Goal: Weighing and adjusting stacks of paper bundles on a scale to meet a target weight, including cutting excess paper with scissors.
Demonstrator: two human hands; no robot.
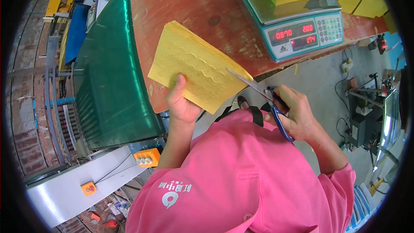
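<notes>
yellow paper stack (196, 67) in left hand (181, 103), scissors (263, 97) in right hand (297, 116).

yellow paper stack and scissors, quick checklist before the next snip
1. Left hand grips the yellow paper stack at its lower edge: ok.
2. Right hand holds the scissors by the blue handles: ok.
3. Blades touch the stack's right edge: ok.
4. Left thumb is away from the blades: ok.
5. Sheets are squared up: not ok, the top corner fans slightly.
6. Blades follow the wavy line on the top sheet: cannot tell.
</notes>
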